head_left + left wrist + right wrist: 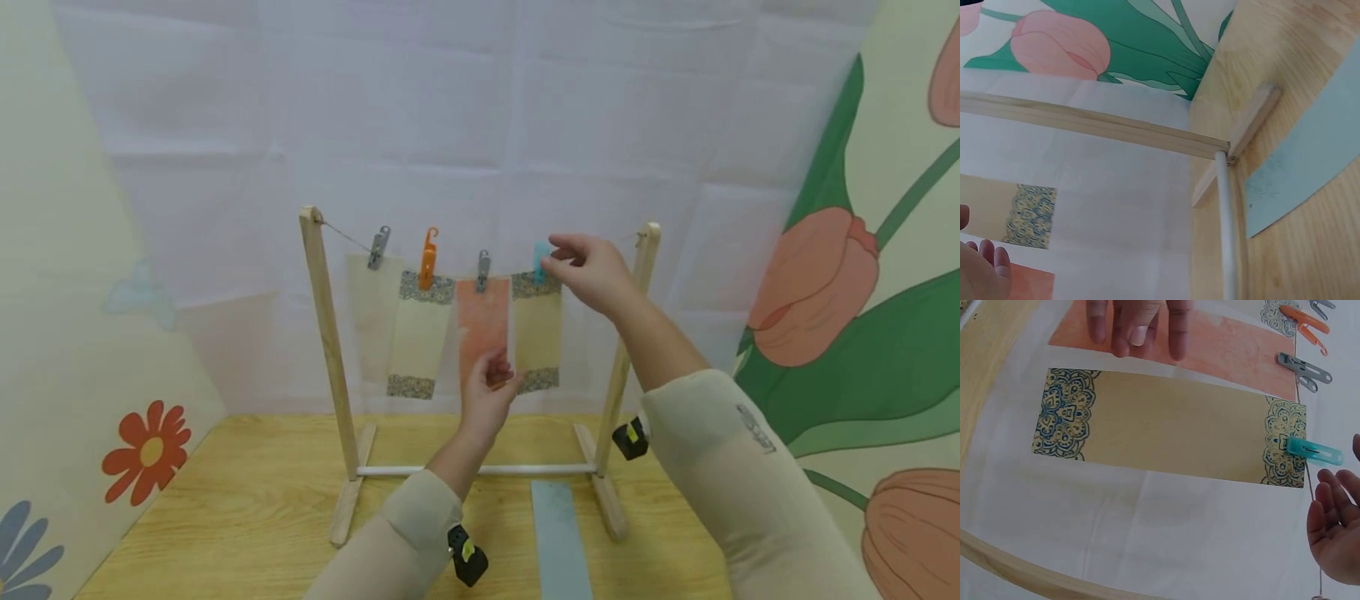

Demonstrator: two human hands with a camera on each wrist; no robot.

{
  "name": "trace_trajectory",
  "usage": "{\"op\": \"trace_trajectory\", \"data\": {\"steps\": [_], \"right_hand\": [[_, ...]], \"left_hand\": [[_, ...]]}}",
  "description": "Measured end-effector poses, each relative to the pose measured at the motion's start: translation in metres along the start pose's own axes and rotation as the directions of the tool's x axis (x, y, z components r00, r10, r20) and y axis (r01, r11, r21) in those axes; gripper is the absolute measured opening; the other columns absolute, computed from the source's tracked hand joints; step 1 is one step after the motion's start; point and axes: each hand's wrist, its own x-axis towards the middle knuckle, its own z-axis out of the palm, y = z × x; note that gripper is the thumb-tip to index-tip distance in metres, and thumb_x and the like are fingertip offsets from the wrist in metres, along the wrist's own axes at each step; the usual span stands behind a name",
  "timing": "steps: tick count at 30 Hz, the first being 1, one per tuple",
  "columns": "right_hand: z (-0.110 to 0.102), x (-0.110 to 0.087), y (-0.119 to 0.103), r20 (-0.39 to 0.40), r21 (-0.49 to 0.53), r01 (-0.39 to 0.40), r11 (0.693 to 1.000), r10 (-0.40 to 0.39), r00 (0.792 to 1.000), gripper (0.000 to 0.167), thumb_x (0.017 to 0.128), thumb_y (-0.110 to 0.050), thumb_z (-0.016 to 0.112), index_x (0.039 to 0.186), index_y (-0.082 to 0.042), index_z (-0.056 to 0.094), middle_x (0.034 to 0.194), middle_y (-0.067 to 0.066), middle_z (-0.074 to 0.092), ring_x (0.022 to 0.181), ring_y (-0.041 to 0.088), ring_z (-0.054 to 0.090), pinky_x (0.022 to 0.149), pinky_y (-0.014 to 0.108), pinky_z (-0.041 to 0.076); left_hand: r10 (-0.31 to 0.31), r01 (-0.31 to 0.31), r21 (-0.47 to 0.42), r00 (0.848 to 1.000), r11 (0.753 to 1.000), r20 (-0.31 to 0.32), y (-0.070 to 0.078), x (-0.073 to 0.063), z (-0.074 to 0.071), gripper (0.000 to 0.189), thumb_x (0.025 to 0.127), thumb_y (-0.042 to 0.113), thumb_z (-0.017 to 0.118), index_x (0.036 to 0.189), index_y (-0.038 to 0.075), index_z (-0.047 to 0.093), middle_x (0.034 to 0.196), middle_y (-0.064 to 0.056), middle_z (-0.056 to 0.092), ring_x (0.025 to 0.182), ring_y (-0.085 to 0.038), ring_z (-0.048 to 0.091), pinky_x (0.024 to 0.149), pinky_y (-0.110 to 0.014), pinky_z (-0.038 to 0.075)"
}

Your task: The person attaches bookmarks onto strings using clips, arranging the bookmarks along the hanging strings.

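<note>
A tan paper strip with dark lace-patterned ends hangs from a string, held by a teal clip. Right beside that clip is my right hand; the right wrist view shows its fingers loosely bent and apart from the clip, holding nothing. In front of the lower part of an orange strip is my left hand, fingers relaxed, with nothing in it. A grey clip holds the orange strip. Further left hang a cream patterned strip under an orange clip and a pale strip under another grey clip.
The string runs between two wooden posts of a stand, joined low down by a white rod. A pale blue strip lies on the wooden table in front. White cloth hangs behind.
</note>
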Motion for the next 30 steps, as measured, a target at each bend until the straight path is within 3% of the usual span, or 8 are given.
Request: {"op": "trace_trajectory", "data": {"steps": [9,16,25,30], "right_hand": [[0.002,-0.023,0.025,-0.056,0.067,0.04,0.997,-0.036,0.998,0.049,0.098,-0.022,0.058,0.142,-0.005,0.049,0.129,0.02,0.061,0.106,0.026,0.056,0.077,0.022,0.046],[0.007,-0.043,0.047,-0.057,0.032,0.044,0.999,-0.043,0.997,0.047,0.097,-0.023,0.059,0.139,-0.003,0.052,0.125,0.021,0.063,0.103,0.026,0.056,0.073,0.022,0.046],[0.015,-0.071,0.086,-0.08,0.062,0.029,0.998,-0.024,0.997,0.043,0.097,-0.021,0.059,0.135,-0.001,0.055,0.12,0.022,0.065,0.093,0.017,0.056,0.072,0.018,0.048],[0.021,-0.085,0.107,-0.079,0.074,0.002,0.997,0.004,0.997,0.043,0.097,-0.02,0.059,0.135,0.0,0.056,0.119,0.022,0.066,0.091,0.013,0.057,0.073,0.018,0.049]], "left_hand": [[-0.073,0.073,0.056,0.997,0.996,0.001,-0.028,-0.018,-0.011,0.05,0.079,-0.009,0.065,0.127,-0.011,0.051,0.108,-0.023,0.058,0.096,-0.027,0.061,0.081,-0.02,0.05],[-0.075,0.072,0.095,0.997,0.993,0.026,-0.039,-0.028,-0.016,0.051,0.079,-0.008,0.066,0.127,-0.014,0.049,0.106,-0.022,0.059,0.096,-0.031,0.062,0.079,-0.019,0.05],[-0.178,0.173,0.144,0.984,0.974,0.025,-0.058,-0.045,-0.02,0.052,0.079,-0.005,0.067,0.129,-0.009,0.051,0.107,-0.021,0.056,0.098,-0.032,0.06,0.078,-0.027,0.053],[-0.21,0.202,0.166,0.977,0.965,0.032,-0.068,-0.056,-0.022,0.053,0.079,-0.003,0.068,0.129,-0.008,0.052,0.107,-0.019,0.057,0.098,-0.03,0.06,0.076,-0.025,0.052]]}}
